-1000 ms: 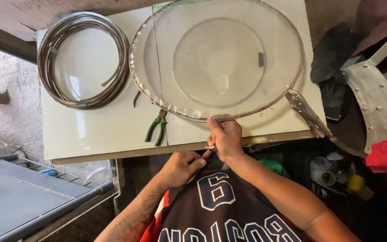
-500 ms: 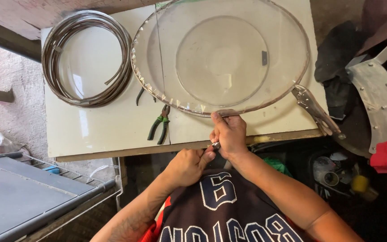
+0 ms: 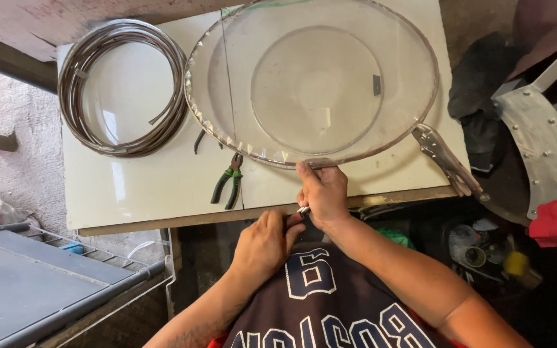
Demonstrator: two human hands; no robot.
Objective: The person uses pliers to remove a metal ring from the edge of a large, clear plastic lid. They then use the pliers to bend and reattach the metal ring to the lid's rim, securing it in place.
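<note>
Clear plastic, a big round dome (image 3: 314, 84) edged with a metal band, lies on the white table (image 3: 149, 193) and overhangs its far edge. We note the right hand (image 3: 322, 192) at the dome's near rim, fingers curled and gripping the band where it meets the table's front edge. The left hand (image 3: 264, 243) sits just below and beside it, off the table, fingers closed around a small metal tool (image 3: 303, 210) whose tip shows between the two hands; what kind of tool we cannot tell. The two hands touch or nearly touch. Locking pliers (image 3: 449, 161) are clamped to the rim at the dome's right side, handles pointing toward the table's corner. Green-handled pliers (image 3: 228, 182) lie on the table just left of the right hand, beside the rim. Further left, well apart from the hands, a coil of metal strip (image 3: 120, 87) rests on the table, close to the dome's left edge.
</note>
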